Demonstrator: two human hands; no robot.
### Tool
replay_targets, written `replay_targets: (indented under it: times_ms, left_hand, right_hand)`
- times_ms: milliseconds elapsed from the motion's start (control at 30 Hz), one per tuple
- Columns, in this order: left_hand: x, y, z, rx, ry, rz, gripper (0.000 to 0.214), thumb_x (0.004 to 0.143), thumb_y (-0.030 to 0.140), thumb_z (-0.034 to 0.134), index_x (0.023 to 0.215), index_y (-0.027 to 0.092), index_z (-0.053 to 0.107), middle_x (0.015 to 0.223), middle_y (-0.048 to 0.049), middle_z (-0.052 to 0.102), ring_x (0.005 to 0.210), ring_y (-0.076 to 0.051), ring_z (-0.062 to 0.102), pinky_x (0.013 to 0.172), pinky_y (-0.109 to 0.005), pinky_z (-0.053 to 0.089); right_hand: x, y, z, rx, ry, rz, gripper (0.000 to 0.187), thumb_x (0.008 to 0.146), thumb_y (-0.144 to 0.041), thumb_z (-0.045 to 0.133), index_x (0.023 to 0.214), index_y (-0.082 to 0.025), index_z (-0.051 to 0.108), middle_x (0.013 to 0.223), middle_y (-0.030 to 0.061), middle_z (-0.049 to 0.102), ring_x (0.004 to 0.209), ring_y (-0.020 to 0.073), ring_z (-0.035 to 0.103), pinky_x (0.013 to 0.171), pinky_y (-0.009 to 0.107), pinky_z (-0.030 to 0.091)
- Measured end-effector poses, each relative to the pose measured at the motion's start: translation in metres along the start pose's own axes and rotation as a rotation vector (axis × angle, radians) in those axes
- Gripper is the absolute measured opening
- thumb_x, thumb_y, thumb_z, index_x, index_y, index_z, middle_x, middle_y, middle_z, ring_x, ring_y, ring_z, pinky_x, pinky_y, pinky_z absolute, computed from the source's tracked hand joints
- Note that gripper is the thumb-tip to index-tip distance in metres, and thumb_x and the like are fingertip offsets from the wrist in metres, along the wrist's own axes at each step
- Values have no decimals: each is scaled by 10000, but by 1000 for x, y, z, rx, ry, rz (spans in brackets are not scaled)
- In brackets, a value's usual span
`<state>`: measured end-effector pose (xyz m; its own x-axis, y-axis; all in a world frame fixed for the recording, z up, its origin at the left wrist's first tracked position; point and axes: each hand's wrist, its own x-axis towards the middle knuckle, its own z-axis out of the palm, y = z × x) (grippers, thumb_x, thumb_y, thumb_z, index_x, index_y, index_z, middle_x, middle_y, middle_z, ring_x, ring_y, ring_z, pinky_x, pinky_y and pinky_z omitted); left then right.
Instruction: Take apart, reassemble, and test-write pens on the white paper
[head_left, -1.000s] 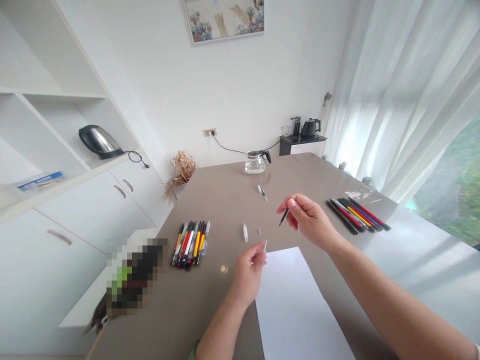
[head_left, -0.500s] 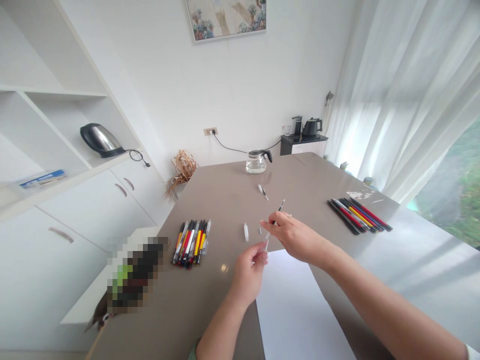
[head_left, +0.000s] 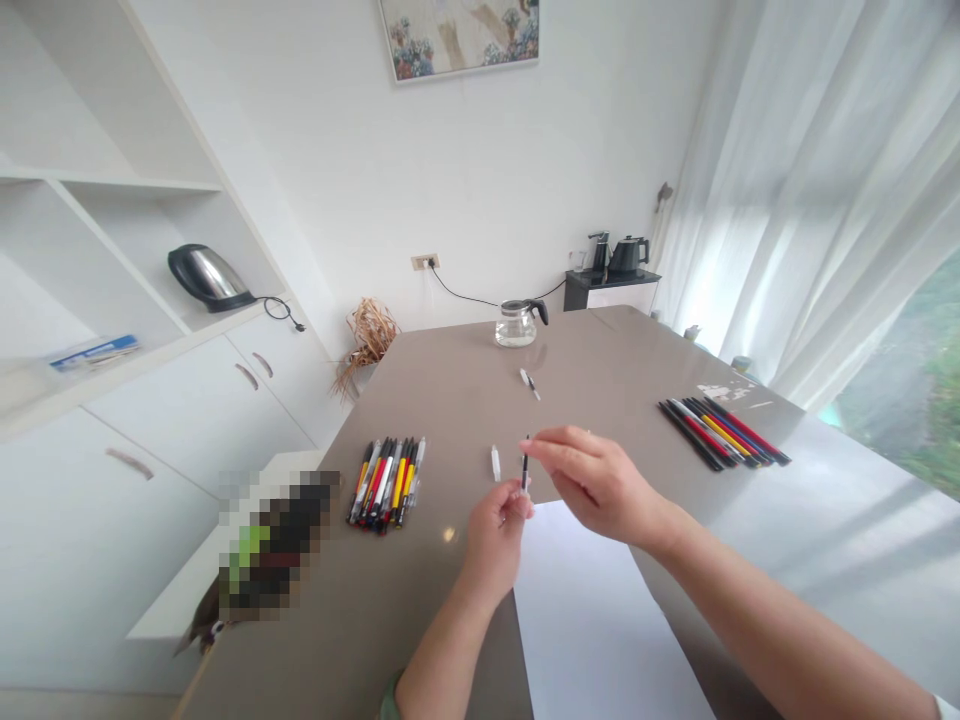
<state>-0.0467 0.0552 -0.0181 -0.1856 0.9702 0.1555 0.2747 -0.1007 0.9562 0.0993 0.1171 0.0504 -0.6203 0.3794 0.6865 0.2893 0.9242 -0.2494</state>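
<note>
My left hand point(head_left: 498, 535) pinches a clear pen barrel, which is mostly covered by the fingers. Out of its top rises a dark pen refill point(head_left: 525, 465), nearly upright. My right hand point(head_left: 596, 485) has its fingertips at the upper end of this refill, fingers pressed together; the thumb is partly hidden. Just left of the refill a white, translucent pen part point(head_left: 495, 463) lies on the table. Farther back lie a small white piece and a short dark-and-clear pen part point(head_left: 533, 387). Beneath my hands is a white sheet of paper point(head_left: 600, 610).
A row of mixed pens point(head_left: 385, 485) lies on the left of the brown table point(head_left: 450, 390), and another row of pens point(head_left: 724, 432) on the right. A glass pot point(head_left: 516, 325) with clear liquid stands toward the back. A blurred patch covers something at the left edge.
My right hand has brought the refill over the barrel in my left hand, and the refill now stands upright in it. The view has shifted slightly.
</note>
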Motion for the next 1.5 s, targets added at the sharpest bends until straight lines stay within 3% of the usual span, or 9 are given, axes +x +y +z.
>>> replay_targets:
  times_ms: [100, 167, 233, 500, 767, 900, 1000, 1133, 1500]
  left_hand:
    - [3, -6, -2, -92, 95, -27, 303, 796, 379, 426, 999, 171, 510, 754, -36, 587, 719, -151, 564, 683, -264, 413]
    - [5, -9, -3, -130, 158, -46, 292, 790, 377, 439, 990, 175, 506, 800, -44, 584, 755, -156, 571, 692, -266, 419]
    - [6, -12, -5, -159, 191, -71, 289, 783, 375, 452, 988, 179, 506, 837, -51, 583, 786, -161, 575, 705, -270, 422]
    - [5, -12, -4, -208, 136, -117, 304, 773, 382, 465, 1004, 192, 518, 826, -53, 602, 802, -170, 588, 701, -270, 429]
    - [4, -11, -2, -216, 93, -130, 313, 768, 386, 472, 1003, 185, 522, 823, -58, 611, 764, -165, 596, 684, -263, 431]
    - [3, -12, -2, -174, 77, -114, 316, 768, 389, 469, 995, 178, 529, 815, -59, 616, 741, -162, 594, 666, -257, 428]
    - [3, -10, -1, -127, 46, -85, 311, 764, 377, 477, 982, 164, 539, 802, -60, 620, 726, -160, 585, 656, -252, 425]
    - [1, -5, 2, -25, -3, -42, 292, 765, 348, 477, 961, 144, 553, 794, -65, 619, 716, -156, 565, 659, -253, 417]
    - [0, -6, 4, -9, -31, -23, 293, 764, 352, 470, 957, 153, 566, 768, -58, 618, 699, -160, 559, 647, -253, 409]
  right_hand:
    - [4, 13, 5, -64, 149, 333, 262, 803, -188, 385, 1030, -181, 515, 829, 48, 588, 683, 111, 531, 600, 218, 406]
    - [6, 27, 17, -138, -40, 530, 233, 804, -252, 388, 952, -197, 559, 798, 35, 600, 688, 118, 538, 605, 217, 392]
    - [8, 42, 34, -196, -396, 669, 223, 785, -318, 416, 847, -217, 605, 806, 27, 617, 724, 132, 552, 605, 215, 377]
    - [10, 68, 95, -231, -532, 767, 254, 719, -389, 487, 775, -170, 605, 802, 97, 629, 749, 217, 574, 571, 268, 375]
    - [9, 67, 91, -75, -443, 703, 139, 724, -242, 495, 693, -147, 591, 770, 83, 619, 731, 170, 559, 614, 237, 374]
    - [14, 61, 69, 49, -329, 709, 245, 796, -280, 378, 868, -152, 574, 693, 30, 599, 610, 112, 540, 544, 207, 387]
    - [19, 50, 49, 322, -111, 688, 324, 809, -308, 351, 1040, -153, 516, 688, 11, 574, 543, 85, 507, 513, 202, 401]
    - [25, 32, 28, 701, 223, 633, 283, 768, -361, 445, 898, -144, 573, 705, 30, 565, 588, 97, 498, 537, 226, 427]
    - [21, 24, 19, 598, 126, 639, 291, 727, -401, 510, 869, -170, 617, 757, 47, 636, 599, 113, 513, 554, 247, 419]
